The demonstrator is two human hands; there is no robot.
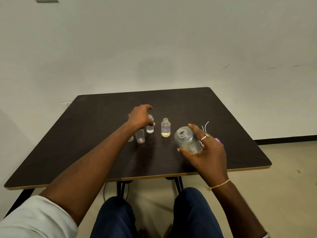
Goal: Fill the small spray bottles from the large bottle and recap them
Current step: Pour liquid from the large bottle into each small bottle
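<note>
Dark blue trousered knees (171, 219) sit nearest, below the near edge of the dark desk (96, 127). The right hand (205, 150) grasps the large bottle (187, 140), fingers (197, 133) wrapped round its body, tilted with its uncapped mouth toward the camera, near the desk's right side. The left hand (139, 117) curls loosely open over an uncapped small bottle (150, 125), thumb touching its side. Another open small bottle (165, 127) stands between them, a taller clear one (140, 136) just in front of the left wrist.

Dark table (103, 134), plain white wall (154, 40), beige floor (283, 186)
</note>
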